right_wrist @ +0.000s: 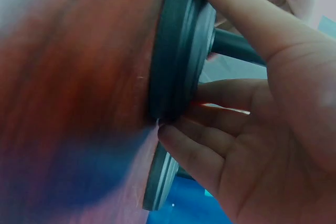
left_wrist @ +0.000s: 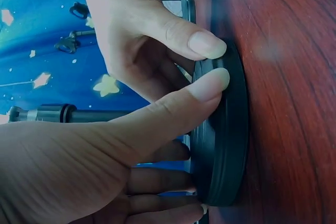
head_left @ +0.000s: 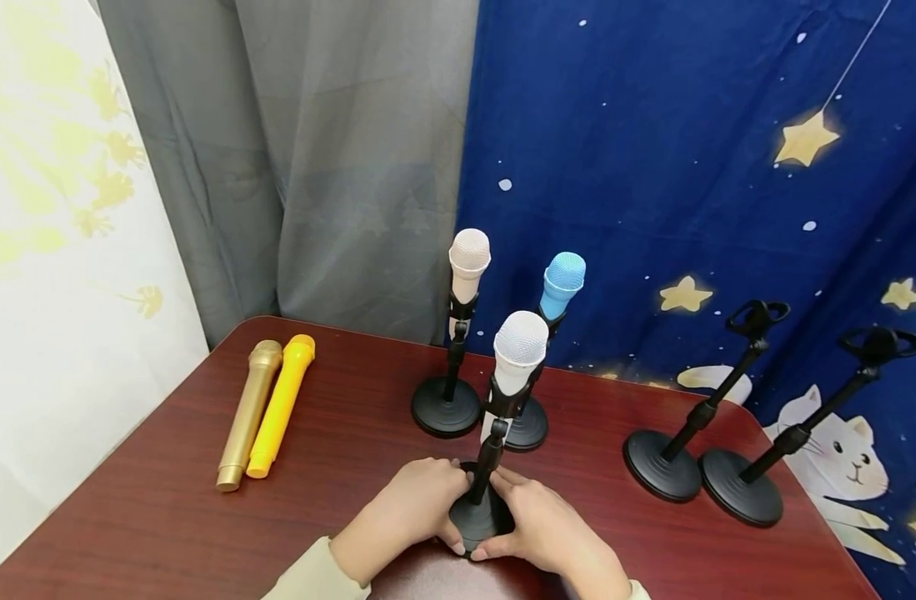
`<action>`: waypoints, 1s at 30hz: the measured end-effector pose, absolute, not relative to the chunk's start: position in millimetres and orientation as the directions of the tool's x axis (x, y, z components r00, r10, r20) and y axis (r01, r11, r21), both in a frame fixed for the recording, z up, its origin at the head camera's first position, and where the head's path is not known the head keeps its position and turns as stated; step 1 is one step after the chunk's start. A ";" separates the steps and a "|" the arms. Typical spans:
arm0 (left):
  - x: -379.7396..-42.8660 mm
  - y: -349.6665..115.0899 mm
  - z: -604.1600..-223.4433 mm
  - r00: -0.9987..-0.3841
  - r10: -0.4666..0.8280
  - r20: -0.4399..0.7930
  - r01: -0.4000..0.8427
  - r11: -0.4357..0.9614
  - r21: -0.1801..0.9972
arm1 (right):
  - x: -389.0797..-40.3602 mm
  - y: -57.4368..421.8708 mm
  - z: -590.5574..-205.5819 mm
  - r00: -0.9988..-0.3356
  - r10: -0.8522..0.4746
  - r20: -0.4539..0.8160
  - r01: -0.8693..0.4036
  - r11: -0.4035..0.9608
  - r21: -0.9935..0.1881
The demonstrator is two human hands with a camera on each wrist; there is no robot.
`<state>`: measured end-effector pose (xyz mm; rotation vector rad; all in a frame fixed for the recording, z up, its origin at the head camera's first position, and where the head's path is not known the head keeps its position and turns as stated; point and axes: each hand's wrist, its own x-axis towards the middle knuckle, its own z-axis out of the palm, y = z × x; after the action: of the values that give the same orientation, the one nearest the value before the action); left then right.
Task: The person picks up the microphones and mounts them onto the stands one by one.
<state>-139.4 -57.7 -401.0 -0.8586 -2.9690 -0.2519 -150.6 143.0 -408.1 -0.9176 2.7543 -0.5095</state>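
Note:
A white microphone sits upright in the clip of a black microphone stand near the table's front edge. My left hand holds the left side of the stand's round base, its thumb on the near rim. From the right, my right hand grips the same base, thumb at the front and fingers round the side. The two thumbs nearly meet on the rim. Just behind stand a pale pink microphone and a blue microphone, each on a black stand.
On the left of the table lie a gold microphone and a yellow microphone, side by side. At the right, two black stands with vacant clips, one nearer the back and one farther right, stand close together. Curtains hang behind.

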 end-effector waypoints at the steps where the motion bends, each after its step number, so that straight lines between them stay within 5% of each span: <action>1: -139.4 -57.0 -401.7 -0.840 0.534 0.096 0.542 0.831 0.123 | -149.8 143.5 -408.5 -0.790 -0.608 -0.072 -0.542 0.749 -0.380; 14: -134.6 -35.2 -402.0 -0.823 0.566 0.049 0.565 0.824 -0.026 | -142.6 162.5 -407.1 -0.797 -0.598 -0.078 -0.540 0.765 -0.351; 30: -153.0 13.1 -407.7 -0.794 0.607 -0.007 0.606 0.792 -0.075 | -144.4 204.0 -406.8 -0.800 -0.600 -0.031 -0.573 0.777 -0.259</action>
<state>-153.0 13.1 -407.7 -1.0014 -2.9569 0.1138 -144.4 204.0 -406.8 -0.9454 2.8552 -0.3620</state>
